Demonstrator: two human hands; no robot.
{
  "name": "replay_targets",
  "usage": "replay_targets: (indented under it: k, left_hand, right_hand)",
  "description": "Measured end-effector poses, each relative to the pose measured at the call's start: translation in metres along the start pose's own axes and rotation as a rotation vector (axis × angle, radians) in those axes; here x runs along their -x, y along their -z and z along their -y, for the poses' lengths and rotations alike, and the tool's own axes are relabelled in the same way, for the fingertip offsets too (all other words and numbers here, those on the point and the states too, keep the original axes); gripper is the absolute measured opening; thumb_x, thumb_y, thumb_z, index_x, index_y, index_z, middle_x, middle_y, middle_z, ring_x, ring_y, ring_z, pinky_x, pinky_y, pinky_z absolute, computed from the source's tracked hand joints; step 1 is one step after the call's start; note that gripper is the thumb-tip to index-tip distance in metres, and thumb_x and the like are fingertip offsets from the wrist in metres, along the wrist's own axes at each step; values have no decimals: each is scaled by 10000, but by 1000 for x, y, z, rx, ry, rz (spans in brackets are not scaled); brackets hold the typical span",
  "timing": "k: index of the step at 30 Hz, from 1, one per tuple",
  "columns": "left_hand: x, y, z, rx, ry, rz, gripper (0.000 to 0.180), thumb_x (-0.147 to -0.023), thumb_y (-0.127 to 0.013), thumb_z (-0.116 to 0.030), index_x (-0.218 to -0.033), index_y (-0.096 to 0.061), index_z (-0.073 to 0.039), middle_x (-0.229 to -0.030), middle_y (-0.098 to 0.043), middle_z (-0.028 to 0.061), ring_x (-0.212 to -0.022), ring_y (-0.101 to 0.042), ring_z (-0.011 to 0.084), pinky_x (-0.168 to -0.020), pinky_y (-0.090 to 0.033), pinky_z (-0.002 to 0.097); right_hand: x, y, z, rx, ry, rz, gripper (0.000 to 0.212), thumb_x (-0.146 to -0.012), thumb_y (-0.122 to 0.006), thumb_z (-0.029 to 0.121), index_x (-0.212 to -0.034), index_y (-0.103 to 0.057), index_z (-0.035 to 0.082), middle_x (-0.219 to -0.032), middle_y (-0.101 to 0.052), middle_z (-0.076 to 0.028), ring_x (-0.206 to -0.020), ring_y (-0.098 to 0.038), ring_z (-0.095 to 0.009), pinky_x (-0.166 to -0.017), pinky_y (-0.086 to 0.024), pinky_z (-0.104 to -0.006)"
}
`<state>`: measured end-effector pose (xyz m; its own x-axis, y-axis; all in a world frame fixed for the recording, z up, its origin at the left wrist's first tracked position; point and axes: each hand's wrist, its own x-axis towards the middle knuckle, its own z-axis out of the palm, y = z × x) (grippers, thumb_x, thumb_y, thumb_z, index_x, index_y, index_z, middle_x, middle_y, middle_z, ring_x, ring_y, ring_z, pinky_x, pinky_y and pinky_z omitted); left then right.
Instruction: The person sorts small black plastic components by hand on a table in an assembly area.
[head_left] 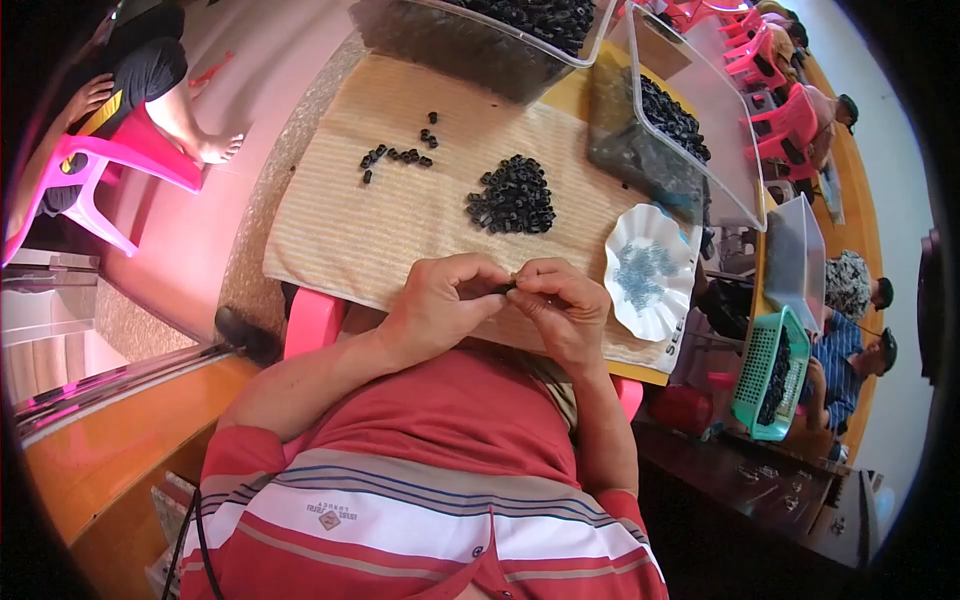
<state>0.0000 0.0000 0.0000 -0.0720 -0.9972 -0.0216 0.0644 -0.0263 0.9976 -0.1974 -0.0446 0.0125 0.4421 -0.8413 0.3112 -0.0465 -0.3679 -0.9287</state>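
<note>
Head view: the left hand (440,303) and right hand (566,308) meet over the near part of a striped cloth (335,220). Taking those hands as the dial's centre, a pile (512,195) of small black pieces sits at 12 o'clock, just beyond the fingertips, and looser pieces (408,156) are scattered toward 11. A clear bin (440,55), loaded with black pieces, stands past the pile at 12; a second bin (640,165), also holding them, is at 2. The white dish (618,240), wavy-rimmed and holding thin bluish bits (645,275), lies close by at 3, beside the right hand. Farther off, a green basket (757,372) is at 4 and a pink stool (150,150) with a seated person at 10.

The dark part (511,284) is too small and too covered by fingers to tell where it points or how its long axis runs. It lies between the two hands, at the left hand's 3 o'clock and the right hand's 9. Each hand's thumb and forefinger are pinched on it.
</note>
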Motion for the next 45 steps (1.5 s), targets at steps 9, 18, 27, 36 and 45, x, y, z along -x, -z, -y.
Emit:
replay_targets:
  k: [9, 18, 27, 36, 45]
  left_hand:
    - [2, 2, -4, -11, -35, -3, 185, -882, -753, -6, -1063, -730, 26, -931, -763, 86, -885, -711, 111, -784, -578, 281]
    - [1, 3, -2, -86, -19, -3, 198, -869, -763, -27, -1061, -738, 20, -931, -769, 110, -885, -733, 147, -785, -580, 293]
    - [1, 1, 0, -21, -3, -20, 185, -879, -763, -23, -1058, -731, 12, -919, -769, 93, -869, -723, 116, -778, -584, 283]
    - [1, 1, -1, -15, 5, -44, 163, -889, -765, -32, -1042, -726, 8, -907, -765, 75, -865, -717, 113, -776, -581, 281]
    - [2, 2, -5, -111, -50, -21, 173, -847, -783, -30, -1006, -722, 2, -892, -761, 112, -848, -738, 160, -760, -577, 306]
  right_hand:
    - [5, -5, -4, -108, -86, -40, 179, -824, -787, -123, -966, -748, -21, -1018, -712, -107, -901, -669, -157, -782, -547, -257]
    - [5, 3, -1, -48, -112, 18, 154, -843, -788, -99, -972, -736, -33, -1033, -711, -115, -940, -667, -159, -815, -531, -263]
    - [3, -4, 1, -25, -81, -69, 112, -827, -774, -72, -921, -731, -29, -958, -733, -106, -887, -686, -160, -785, -537, -271]
    - [5, 0, 0, -74, -121, -11, 155, -839, -776, -112, -968, -736, -37, -1034, -711, -112, -954, -665, -157, -847, -528, -261]
    - [4, 4, 7, -40, -135, 41, 134, -835, -793, -86, -933, -718, -36, -997, -713, -110, -926, -660, -163, -821, -524, -270]
